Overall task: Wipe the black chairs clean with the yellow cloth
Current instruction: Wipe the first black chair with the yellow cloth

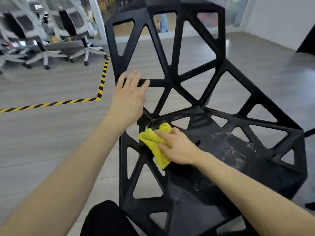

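A black chair (172,84) with a lattice of triangular openings fills the middle of the view; its back rises toward the top of the picture and tilts away, while its seat spreads toward the lower right. White specks and smears lie on the seat's solid part.

The right hand (179,147) presses a yellow cloth (156,145) against the seat's rear left corner, just where the seat meets the back. Its fingers are spread flat over the cloth rather than curled around it. The cloth is bunched, with its long axis running from the corner near the back down toward the seat's left edge; its lower end hangs over one of the openings there.

The left hand (130,97) rests on the back's left side, above the cloth, palm down and fingers straight, the fingertips lying across a horizontal bar of the lattice. It grasps nothing.

Left of the chair, black-and-yellow striped tape (102,80) runs across the grey floor (51,142) and turns a corner. Beyond the tape, farther left, stand white office chairs (75,31) on wheeled bases, blurred.
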